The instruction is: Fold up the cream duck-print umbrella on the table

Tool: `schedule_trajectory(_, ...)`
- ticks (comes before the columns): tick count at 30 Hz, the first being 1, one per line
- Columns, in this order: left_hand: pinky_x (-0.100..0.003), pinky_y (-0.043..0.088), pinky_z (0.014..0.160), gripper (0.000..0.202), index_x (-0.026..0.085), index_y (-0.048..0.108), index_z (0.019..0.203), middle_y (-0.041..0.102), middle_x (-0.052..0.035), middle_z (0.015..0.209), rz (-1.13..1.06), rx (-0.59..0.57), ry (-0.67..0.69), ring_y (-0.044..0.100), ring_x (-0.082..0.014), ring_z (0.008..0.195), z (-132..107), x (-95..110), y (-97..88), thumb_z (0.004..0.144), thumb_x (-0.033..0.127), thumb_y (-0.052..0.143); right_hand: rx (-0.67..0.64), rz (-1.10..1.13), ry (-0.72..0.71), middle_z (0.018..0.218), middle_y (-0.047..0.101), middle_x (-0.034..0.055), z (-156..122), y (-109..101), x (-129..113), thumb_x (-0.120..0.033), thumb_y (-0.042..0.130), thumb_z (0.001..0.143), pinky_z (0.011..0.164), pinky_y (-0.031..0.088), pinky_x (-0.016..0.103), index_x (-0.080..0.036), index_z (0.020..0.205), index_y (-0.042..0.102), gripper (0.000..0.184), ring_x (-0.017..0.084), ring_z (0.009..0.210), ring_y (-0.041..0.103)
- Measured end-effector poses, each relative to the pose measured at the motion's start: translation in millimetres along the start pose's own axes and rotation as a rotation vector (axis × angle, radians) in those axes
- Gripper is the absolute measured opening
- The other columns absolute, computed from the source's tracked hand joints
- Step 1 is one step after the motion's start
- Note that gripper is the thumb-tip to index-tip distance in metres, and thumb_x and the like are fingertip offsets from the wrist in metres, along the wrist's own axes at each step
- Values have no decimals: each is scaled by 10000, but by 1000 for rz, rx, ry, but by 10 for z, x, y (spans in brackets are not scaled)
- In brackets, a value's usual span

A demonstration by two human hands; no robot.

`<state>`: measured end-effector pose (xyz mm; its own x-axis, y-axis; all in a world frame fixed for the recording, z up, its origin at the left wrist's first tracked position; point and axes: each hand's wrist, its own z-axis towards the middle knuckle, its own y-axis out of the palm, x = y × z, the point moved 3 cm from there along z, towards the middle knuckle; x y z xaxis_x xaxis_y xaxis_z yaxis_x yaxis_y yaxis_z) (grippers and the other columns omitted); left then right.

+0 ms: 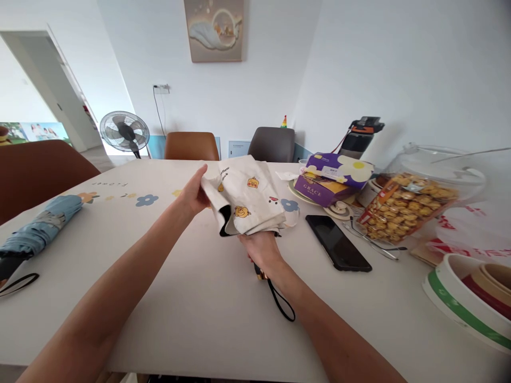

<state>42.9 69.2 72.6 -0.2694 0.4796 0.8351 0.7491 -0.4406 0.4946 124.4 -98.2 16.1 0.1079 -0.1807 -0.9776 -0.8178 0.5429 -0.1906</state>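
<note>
A white umbrella with small yellow cartoon prints and a black lining is held over the table, its canopy collapsed in loose folds. My left hand pinches the canopy's left edge, thumb on top. Below the folds, my right hand is wrapped round the umbrella near its handle, fingers partly hidden under the cloth. A black wrist strap hangs from the handle end beneath my right wrist. Far to the left lies a folded blue umbrella with a black handle and strap.
Right of my hands lie a black phone and eyeglasses. Behind them are purple boxes, a dark bottle and a clear snack jar. Tape rolls sit at the near right. Chairs and a fan stand beyond the white table.
</note>
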Motion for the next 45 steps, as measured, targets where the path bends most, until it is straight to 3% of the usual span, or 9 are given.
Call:
schedule_trajectory(4, -357, 511, 706, 275, 142, 579, 837, 622, -83, 716, -15, -11, -14, 622, -245, 743, -14, 0, 12, 697, 372, 633, 7, -37, 145, 359, 414, -20, -40, -17, -31, -239, 607, 668, 305, 317, 249, -190, 614, 485, 142, 126, 306, 398)
schedule_trajectory(9, -406, 526, 707, 151, 153, 537, 748, 592, -46, 650, 62, 40, -17, 628, -239, 693, 2, 28, -48, 626, 139, 625, -140, 274, 291, 397, 421, -28, -45, 6, -25, -242, 623, 668, 314, 364, 236, -182, 535, 415, 254, 85, 318, 382)
schedule_trajectory(13, -431, 533, 676, 211, 120, 548, 793, 616, -95, 703, 99, 37, -108, 635, -267, 704, 7, 54, -89, 591, 61, 562, -214, 463, 261, 521, 440, -37, -9, -18, -39, -205, 665, 641, 313, 372, 212, -152, 587, 475, 204, 52, 363, 368)
schedule_trajectory(19, -301, 526, 536, 241, 161, 507, 685, 516, 0, 519, 65, 120, -18, 578, -163, 514, -29, 194, -121, 549, -36, 484, -392, 637, 278, 629, 454, -45, -23, -54, -117, -269, 705, 660, 331, 367, 178, -151, 680, 492, 244, 22, 386, 338)
schedule_trajectory(22, -251, 501, 484, 229, 169, 461, 629, 481, 18, 490, 49, 154, 38, 532, -124, 452, -57, 265, -133, 546, -44, 476, -453, 691, 320, 624, 449, -55, -39, -63, -150, -334, 691, 682, 326, 357, 175, -165, 708, 472, 277, 22, 374, 323)
schedule_trajectory(27, -363, 549, 633, 271, 136, 545, 768, 602, -49, 660, 84, 67, -41, 631, -219, 665, -74, 308, -141, 552, -20, 495, -460, 691, 340, 581, 425, -53, -75, -60, -185, -529, 600, 715, 313, 342, 185, -171, 715, 469, 382, 34, 361, 310)
schedule_trajectory(33, -425, 538, 728, 326, 111, 588, 880, 641, -99, 763, 101, 19, -32, 636, -275, 802, -37, 304, -167, 583, 1, 511, -385, 648, 275, 586, 401, -67, -95, -61, -192, -308, 655, 703, 327, 331, 161, -166, 675, 467, 237, 17, 365, 294)
schedule_trajectory(39, -356, 543, 708, 287, 110, 602, 843, 657, -110, 812, 198, 37, -3, 635, -237, 777, 61, 259, -259, 596, -26, 545, -346, 652, 265, 566, 405, -62, -65, -99, -195, -295, 618, 712, 332, 336, 170, -164, 626, 444, 234, 21, 362, 295)
schedule_trajectory(45, -295, 498, 630, 35, 127, 601, 709, 628, -73, 694, 333, 173, 165, 594, -166, 639, 137, 229, -300, 710, 161, 612, -345, 617, 284, 518, 378, -62, -80, -91, -196, -292, 607, 722, 332, 333, 178, -164, 613, 452, 229, 32, 359, 293)
